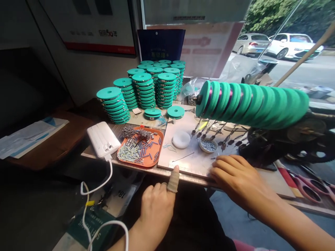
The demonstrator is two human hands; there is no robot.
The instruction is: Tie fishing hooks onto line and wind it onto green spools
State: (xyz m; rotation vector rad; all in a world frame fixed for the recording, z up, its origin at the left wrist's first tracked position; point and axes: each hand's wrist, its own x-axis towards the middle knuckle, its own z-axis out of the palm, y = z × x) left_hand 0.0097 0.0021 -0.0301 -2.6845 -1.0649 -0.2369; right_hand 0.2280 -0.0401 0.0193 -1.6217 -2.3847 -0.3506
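My left hand [158, 200], wrapped index extended, and curled right hand [232, 172] at front edge of flat pale board [200, 165]. Can't tell either grip. Bare room between, beside thin dark wire [183, 157].

On a wooden table [89, 153], a white power bank [102, 138], orange tray [149, 164], pale board [188, 121] and pink-handled scissors [299, 184]

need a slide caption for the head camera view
Left hand, one finger covered, and right hand at a pale board, orange tray and stacked green spools beyond.
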